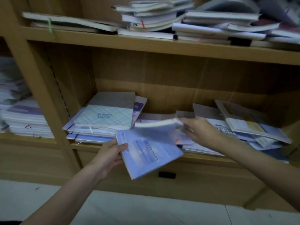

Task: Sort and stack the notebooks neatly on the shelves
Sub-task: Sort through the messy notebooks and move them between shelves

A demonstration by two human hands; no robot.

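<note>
My left hand (110,155) grips a light blue notebook (151,157) by its left edge, holding it tilted in front of the middle shelf (162,51). Above it, my right hand (198,129) pinches the corner of a second pale notebook (158,128), blurred and lifted off the shelf's pile. On the shelf's left lies a stack topped by a plaid "Dream Land" notebook (105,116). To the right, a loose heap of notebooks (246,125) lies askew.
The upper shelf holds untidy piles of notebooks (186,20). A neighbouring compartment at the left contains a tall stack of notebooks (24,117). Below the shelf is a wooden drawer front with a dark slot (167,175). Pale floor tiles (146,211) lie beneath.
</note>
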